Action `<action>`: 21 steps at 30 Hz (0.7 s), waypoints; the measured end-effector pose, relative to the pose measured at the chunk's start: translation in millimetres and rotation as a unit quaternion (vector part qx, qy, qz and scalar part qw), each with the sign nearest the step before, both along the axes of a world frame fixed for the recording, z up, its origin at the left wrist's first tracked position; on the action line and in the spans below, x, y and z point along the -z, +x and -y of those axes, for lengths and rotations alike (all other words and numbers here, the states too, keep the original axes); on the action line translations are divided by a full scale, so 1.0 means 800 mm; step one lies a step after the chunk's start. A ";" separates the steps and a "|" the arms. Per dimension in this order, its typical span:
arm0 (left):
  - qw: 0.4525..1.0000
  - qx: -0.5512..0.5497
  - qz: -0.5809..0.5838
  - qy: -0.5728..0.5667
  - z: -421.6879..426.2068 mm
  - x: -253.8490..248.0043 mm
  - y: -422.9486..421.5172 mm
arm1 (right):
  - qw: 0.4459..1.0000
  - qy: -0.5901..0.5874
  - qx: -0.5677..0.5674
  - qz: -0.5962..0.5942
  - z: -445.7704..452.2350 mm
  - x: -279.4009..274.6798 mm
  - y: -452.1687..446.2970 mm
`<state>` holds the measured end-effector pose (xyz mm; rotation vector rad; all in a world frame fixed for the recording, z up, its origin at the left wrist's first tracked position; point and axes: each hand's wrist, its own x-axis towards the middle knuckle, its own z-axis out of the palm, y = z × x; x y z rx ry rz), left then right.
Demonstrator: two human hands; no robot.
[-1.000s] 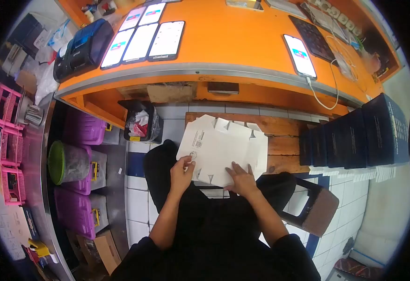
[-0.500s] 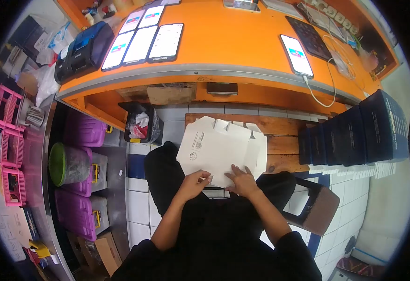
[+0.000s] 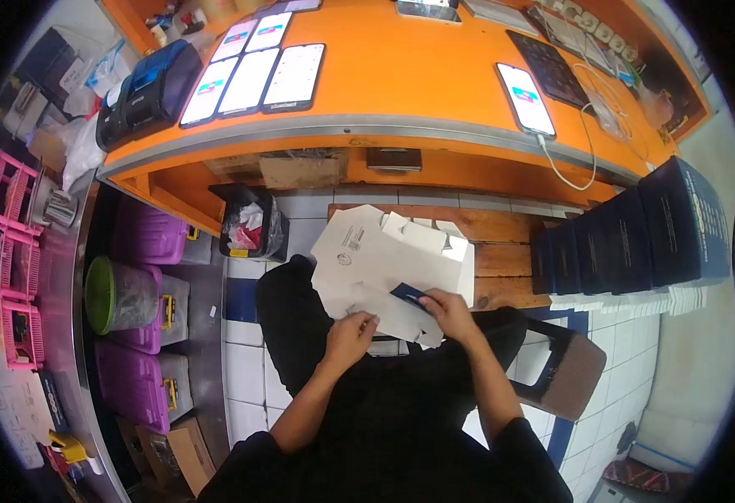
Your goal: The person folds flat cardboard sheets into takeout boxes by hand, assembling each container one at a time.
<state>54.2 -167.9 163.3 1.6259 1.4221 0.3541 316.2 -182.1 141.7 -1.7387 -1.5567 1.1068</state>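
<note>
A flat, unfolded cardboard box blank (image 3: 384, 260) lies across my lap and the near end of the wooden bench, white side up with small dark print at its left. My left hand (image 3: 352, 337) has its fingers closed at the near left edge of the blank. Opposite it, my right hand (image 3: 449, 314) pinches a part turned over to show its dark blue side (image 3: 409, 295). Creased flaps and cut slots stand slightly raised along the far right edge of the blank.
Stacked dark blue boxes (image 3: 615, 239) stand right on the wooden bench (image 3: 501, 260). Ahead is an orange desk (image 3: 401, 75) with several phones and a printer (image 3: 151, 92). A lined trash bin (image 3: 254, 226) and purple-lidded tubs (image 3: 132, 386) are to the left; a brown stool (image 3: 573, 377) is right.
My right hand has gone from lying spread on the blank to pinching a part folded over, its dark blue side now showing. A near flap has lifted. My left hand stays at the edge.
</note>
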 end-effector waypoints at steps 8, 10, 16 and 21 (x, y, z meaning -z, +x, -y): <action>0.951 -0.144 0.169 0.217 -0.045 0.000 0.051 | 0.982 -0.070 0.006 -0.177 -0.026 -0.023 0.021; 0.953 -0.151 0.152 0.213 -0.056 0.008 0.058 | 0.973 -0.083 0.008 -0.214 -0.025 -0.023 0.019; 0.934 -0.165 0.244 0.204 -0.067 0.005 0.064 | 0.968 -0.091 0.007 -0.233 -0.020 -0.029 0.004; 0.928 0.007 0.157 0.339 -0.061 -0.025 0.054 | 0.995 -0.028 -0.013 -0.091 -0.019 -0.097 -0.015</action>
